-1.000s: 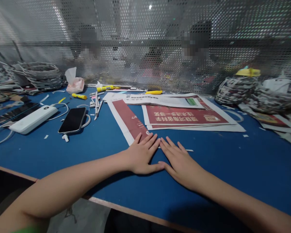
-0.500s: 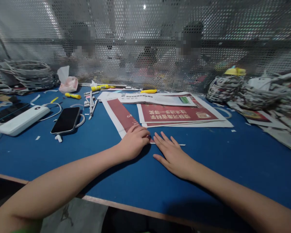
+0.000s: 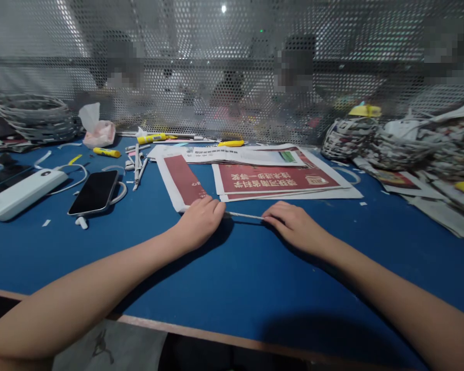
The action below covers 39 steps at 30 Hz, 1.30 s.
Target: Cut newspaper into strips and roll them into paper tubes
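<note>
A strip of red and white newspaper [image 3: 183, 180] slants down to my left hand [image 3: 201, 221], whose fingers are closed on its lower end. From there a thin rolled paper stick [image 3: 243, 215] runs to the right. My right hand [image 3: 294, 226] pinches the stick's right tip between thumb and fingers. The stick is held just over the blue table top [image 3: 232, 273]. Beyond my hands lie stacked red-printed newspaper sheets [image 3: 278, 180], with a folded white newspaper [image 3: 247, 154] across their back. My left fingers hide where the strip meets the stick.
On the left are a phone [image 3: 95, 191], a white power bank [image 3: 25, 193], glue sticks [image 3: 106, 152] and a tissue pack [image 3: 98, 133]. Woven paper baskets [image 3: 33, 118] stand at the left, more [image 3: 350, 136] at the right. A perforated metal screen [image 3: 201, 77] closes off the back.
My right hand has gone from lying flat with fingers spread to pinching the paper stick's end. The stick is now lifted, with more of it showing between my hands. The view has shifted slightly.
</note>
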Each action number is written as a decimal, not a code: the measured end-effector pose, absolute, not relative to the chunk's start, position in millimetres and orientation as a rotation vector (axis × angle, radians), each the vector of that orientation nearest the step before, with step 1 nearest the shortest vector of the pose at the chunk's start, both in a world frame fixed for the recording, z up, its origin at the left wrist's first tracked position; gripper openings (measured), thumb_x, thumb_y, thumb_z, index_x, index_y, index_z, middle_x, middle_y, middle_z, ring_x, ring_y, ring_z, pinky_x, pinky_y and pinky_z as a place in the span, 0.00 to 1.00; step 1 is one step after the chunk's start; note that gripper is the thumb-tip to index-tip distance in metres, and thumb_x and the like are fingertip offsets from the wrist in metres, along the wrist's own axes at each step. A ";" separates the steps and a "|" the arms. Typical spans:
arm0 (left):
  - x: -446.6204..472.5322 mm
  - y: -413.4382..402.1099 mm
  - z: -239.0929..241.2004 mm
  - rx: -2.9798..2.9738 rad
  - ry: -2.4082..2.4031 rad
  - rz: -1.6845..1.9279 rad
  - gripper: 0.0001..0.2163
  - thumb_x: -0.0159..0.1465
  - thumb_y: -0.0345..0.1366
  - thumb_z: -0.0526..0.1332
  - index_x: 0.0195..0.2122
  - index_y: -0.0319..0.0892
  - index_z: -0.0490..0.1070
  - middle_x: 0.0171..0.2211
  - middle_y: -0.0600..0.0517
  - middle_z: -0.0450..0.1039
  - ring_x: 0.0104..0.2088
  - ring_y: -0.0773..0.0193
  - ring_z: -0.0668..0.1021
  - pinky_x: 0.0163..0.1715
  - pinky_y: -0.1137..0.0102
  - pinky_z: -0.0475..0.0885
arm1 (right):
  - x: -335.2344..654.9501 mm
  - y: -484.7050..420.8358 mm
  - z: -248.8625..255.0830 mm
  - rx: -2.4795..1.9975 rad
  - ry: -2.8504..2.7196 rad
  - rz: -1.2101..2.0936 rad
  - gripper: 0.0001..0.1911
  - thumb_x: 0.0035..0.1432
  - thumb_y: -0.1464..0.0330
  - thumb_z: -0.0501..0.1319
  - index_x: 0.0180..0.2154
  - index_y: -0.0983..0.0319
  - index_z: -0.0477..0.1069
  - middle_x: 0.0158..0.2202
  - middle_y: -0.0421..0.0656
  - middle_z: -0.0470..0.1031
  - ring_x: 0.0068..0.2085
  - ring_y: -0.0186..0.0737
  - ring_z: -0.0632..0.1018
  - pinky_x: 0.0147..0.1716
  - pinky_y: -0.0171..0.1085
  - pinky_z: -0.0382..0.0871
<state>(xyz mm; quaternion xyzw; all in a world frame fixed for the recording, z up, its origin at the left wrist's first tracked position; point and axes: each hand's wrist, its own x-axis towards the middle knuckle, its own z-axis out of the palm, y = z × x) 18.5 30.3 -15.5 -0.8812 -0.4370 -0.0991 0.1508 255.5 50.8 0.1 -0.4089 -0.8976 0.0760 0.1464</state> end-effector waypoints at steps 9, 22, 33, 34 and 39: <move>8.2 36.8 -13.9 -2.487 -1.088 -0.370 0.14 0.65 0.25 0.42 0.32 0.36 0.67 0.27 0.48 0.67 0.30 0.61 0.69 0.31 0.68 0.67 | 262.8 55.2 14.8 -1.324 -2.486 0.657 0.13 0.58 0.68 0.47 0.30 0.60 0.69 0.23 0.39 0.72 0.26 0.33 0.72 0.28 0.33 0.64; -1.6 46.6 -21.1 -2.464 -1.128 -0.456 0.10 0.56 0.18 0.50 0.33 0.36 0.67 0.30 0.47 0.68 0.32 0.60 0.71 0.35 0.66 0.69 | 267.8 62.5 15.3 -1.426 -2.271 0.793 0.17 0.57 0.61 0.51 0.21 0.60 0.69 0.28 0.45 0.75 0.35 0.40 0.75 0.37 0.39 0.64; 1.0 43.3 -20.7 -2.386 -0.987 -0.582 0.11 0.60 0.20 0.46 0.32 0.35 0.67 0.27 0.47 0.67 0.30 0.60 0.71 0.34 0.66 0.70 | 263.1 59.2 11.9 -1.308 -2.075 1.071 0.18 0.53 0.54 0.54 0.26 0.62 0.70 0.26 0.45 0.73 0.30 0.38 0.73 0.35 0.39 0.64; 1.6 42.5 -20.3 -2.375 -0.966 -0.589 0.12 0.60 0.21 0.46 0.31 0.35 0.67 0.26 0.47 0.67 0.29 0.60 0.71 0.33 0.65 0.70 | 261.8 57.8 12.4 -1.314 -2.093 1.068 0.20 0.54 0.54 0.54 0.23 0.62 0.69 0.25 0.45 0.73 0.31 0.37 0.73 0.35 0.38 0.64; 3.4 40.5 -19.4 -2.360 -0.944 -0.592 0.12 0.61 0.21 0.45 0.31 0.35 0.67 0.26 0.47 0.66 0.29 0.60 0.70 0.33 0.66 0.70 | 258.1 54.0 12.5 -1.417 -2.007 1.003 0.16 0.52 0.56 0.57 0.23 0.62 0.70 0.24 0.44 0.72 0.30 0.37 0.73 0.33 0.39 0.64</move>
